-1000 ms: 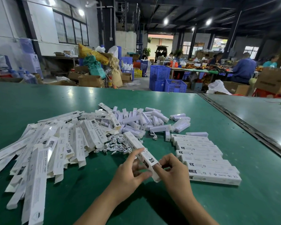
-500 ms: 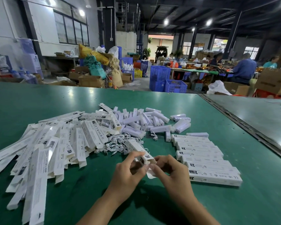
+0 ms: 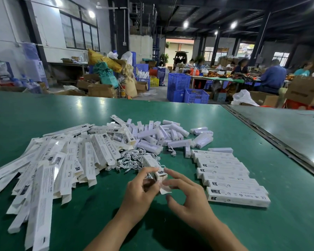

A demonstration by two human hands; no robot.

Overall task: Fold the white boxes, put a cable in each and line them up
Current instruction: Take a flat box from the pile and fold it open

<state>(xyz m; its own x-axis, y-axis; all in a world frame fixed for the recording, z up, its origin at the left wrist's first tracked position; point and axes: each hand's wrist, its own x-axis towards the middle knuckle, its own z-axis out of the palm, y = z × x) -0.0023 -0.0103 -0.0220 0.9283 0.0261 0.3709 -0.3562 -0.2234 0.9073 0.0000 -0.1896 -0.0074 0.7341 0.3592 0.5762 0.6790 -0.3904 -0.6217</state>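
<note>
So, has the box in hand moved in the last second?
Yes: the held box has drawn its near end away from the lined-up row, toward the cable pile.

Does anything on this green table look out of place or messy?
One stray cable lies alone, apart from the tangled cable heap, and the farthest box sits shifted right of the finished row.

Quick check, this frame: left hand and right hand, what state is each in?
Left hand: holds the white box by its near end.
Right hand: open, fingers spread beside the box, gripping nothing.
</note>
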